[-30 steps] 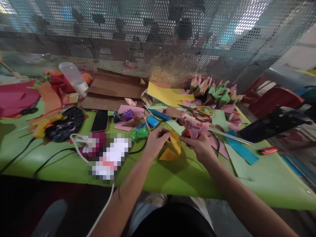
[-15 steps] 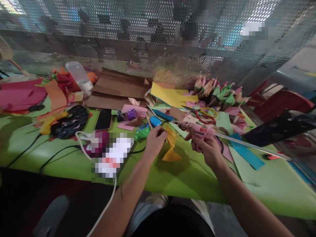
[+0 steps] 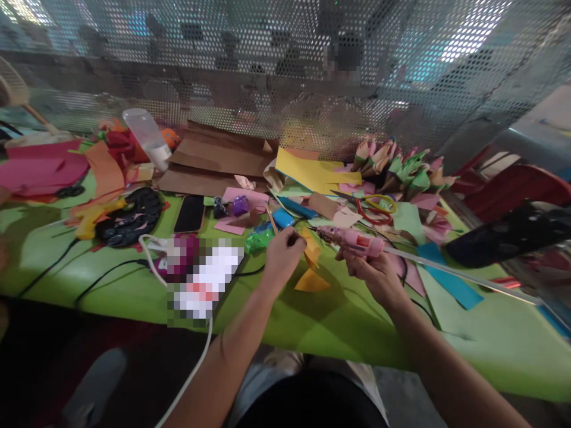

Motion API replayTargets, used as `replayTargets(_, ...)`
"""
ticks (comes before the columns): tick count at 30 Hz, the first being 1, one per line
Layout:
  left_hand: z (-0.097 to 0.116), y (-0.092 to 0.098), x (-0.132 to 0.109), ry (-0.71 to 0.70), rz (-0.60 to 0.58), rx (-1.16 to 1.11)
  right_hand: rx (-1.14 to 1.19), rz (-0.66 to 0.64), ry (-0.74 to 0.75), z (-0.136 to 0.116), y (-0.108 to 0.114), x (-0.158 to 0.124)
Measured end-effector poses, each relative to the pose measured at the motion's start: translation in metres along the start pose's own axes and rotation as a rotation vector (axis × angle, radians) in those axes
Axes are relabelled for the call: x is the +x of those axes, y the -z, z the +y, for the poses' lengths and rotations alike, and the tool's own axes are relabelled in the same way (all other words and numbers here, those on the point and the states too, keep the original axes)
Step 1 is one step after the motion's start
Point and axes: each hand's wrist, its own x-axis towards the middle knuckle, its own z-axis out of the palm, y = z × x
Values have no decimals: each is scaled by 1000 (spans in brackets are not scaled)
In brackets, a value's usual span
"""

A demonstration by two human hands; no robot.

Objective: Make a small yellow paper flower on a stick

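Note:
My left hand (image 3: 282, 257) pinches a folded orange-yellow paper piece (image 3: 311, 261) just above the green table (image 3: 111, 285). My right hand (image 3: 377, 276) grips a pink glue gun (image 3: 352, 239), held level with its nozzle pointing left toward the top of the paper. A clear glue stick (image 3: 455, 273) trails out of the gun's back to the right. A second bit of orange paper (image 3: 312, 280) lies flat under the folded piece.
Red-and-yellow scissors (image 3: 372, 208), a yellow sheet (image 3: 307, 169), several folded paper flowers (image 3: 401, 166), a phone (image 3: 190, 214), brown paper bags (image 3: 214, 160), a plastic bottle (image 3: 147, 138), a black tray (image 3: 129, 217) and cables (image 3: 93, 279) crowd the table. A perforated metal screen (image 3: 267, 71) rises behind.
My right hand has taken up the pink glue gun and turned it level, nozzle toward the paper. The left hand kept hold of the orange paper and lifted it slightly.

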Motion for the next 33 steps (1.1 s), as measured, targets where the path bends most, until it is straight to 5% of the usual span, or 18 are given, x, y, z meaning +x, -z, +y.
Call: replayTargets(33, 1, 0, -2, -29, 0, -19, -40, 12, -12, -2, -2, 1)
